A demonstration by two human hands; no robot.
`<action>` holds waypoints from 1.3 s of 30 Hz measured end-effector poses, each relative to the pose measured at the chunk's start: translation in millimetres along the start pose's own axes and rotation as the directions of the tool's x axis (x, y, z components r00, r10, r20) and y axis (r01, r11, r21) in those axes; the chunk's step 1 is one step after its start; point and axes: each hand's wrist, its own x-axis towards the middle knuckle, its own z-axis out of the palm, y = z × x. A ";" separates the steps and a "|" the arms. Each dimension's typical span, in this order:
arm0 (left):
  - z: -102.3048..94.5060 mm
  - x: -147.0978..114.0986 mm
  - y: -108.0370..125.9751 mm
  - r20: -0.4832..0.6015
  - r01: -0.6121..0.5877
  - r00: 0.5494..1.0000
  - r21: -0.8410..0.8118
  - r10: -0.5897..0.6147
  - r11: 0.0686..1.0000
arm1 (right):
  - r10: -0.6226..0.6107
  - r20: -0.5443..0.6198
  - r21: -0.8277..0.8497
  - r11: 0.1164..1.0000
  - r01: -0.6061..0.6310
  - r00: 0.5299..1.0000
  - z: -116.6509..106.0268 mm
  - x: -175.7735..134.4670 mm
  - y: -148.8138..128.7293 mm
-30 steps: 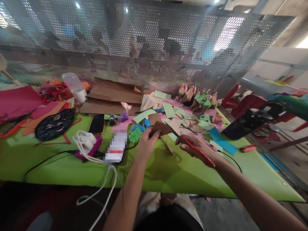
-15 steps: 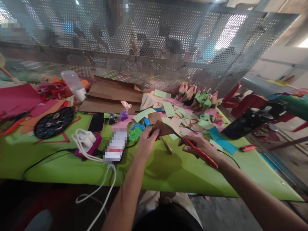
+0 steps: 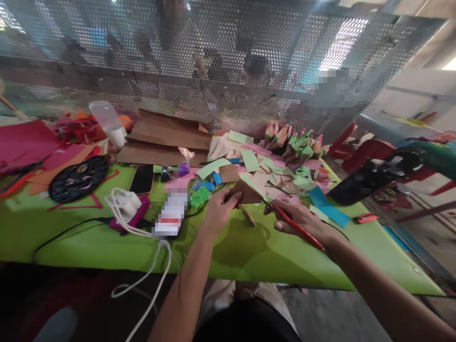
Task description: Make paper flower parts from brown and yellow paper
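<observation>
My left hand [image 3: 221, 207] pinches a folded piece of brown paper [image 3: 248, 194] above the green table [image 3: 245, 261]. In my right hand [image 3: 297, 219] is a pair of red-handled scissors [image 3: 298, 227], its blades meeting the paper's right edge; whether they are cutting into it I cannot tell. Below the paper a pencil-like stick [image 3: 248, 215] lies on the table. Behind the hands are loose green, pink and tan paper pieces [image 3: 265, 173], with another brown piece [image 3: 229, 174] among them. Several folded paper flowers [image 3: 295, 142] are bunched at the back.
To the left lie a lit phone [image 3: 171, 213], a purple power block [image 3: 131, 213] with white cables, a dark phone [image 3: 142, 179] and a black palette [image 3: 79, 178]. A black bottle [image 3: 359, 183] lies at the right. Perforated metal sheeting [image 3: 221, 61] stands behind the table.
The brown paper and my left hand have shifted slightly right, toward the scissors. My right hand stays nearly in place, still holding the scissors.
</observation>
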 end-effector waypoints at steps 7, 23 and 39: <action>-1.1 -0.7 -1.9 0.041 0.006 0.999 0.019 -0.006 1.000 | -0.003 -0.017 0.014 1.000 0.003 1.000 4.8 1.6 7.2; -3.0 0.9 -4.1 0.102 0.028 0.994 0.003 -0.028 1.000 | 0.007 -0.038 0.029 1.000 -0.006 0.999 8.7 3.1 11.9; -4.2 0.5 -6.1 0.194 0.076 0.978 0.010 -0.077 0.997 | 0.027 -0.046 -0.014 1.000 -0.027 0.999 9.8 6.7 17.9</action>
